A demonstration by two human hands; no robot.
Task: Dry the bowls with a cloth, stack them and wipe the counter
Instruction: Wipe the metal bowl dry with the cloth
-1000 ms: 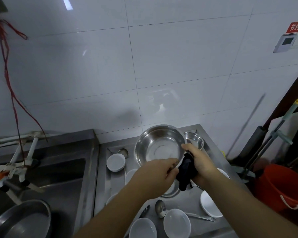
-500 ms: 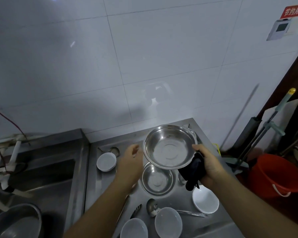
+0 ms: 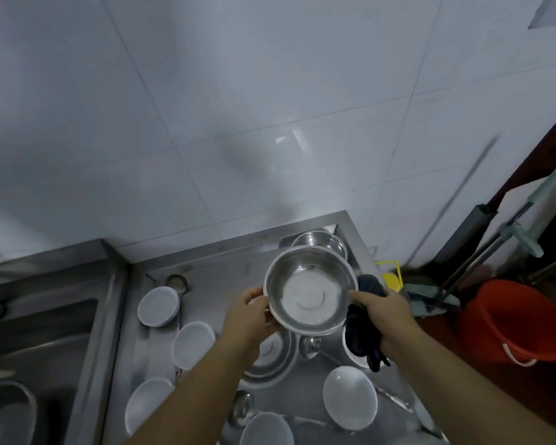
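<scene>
Both hands hold a steel bowl (image 3: 310, 290) above the counter (image 3: 212, 271): left hand (image 3: 247, 319) grips its rim, right hand (image 3: 387, 316) grips its rim and a dark cloth (image 3: 363, 335).

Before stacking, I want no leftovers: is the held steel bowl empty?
Empty: the steel bowl shows only its bare shiny bottom; moisture cannot be told.

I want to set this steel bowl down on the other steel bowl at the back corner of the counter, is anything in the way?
Nothing visible blocks it. The steel bowl, held by the left hand and the right hand with the dark cloth, hangs just in front of the back-corner bowl, whose visible part looks empty.
</scene>
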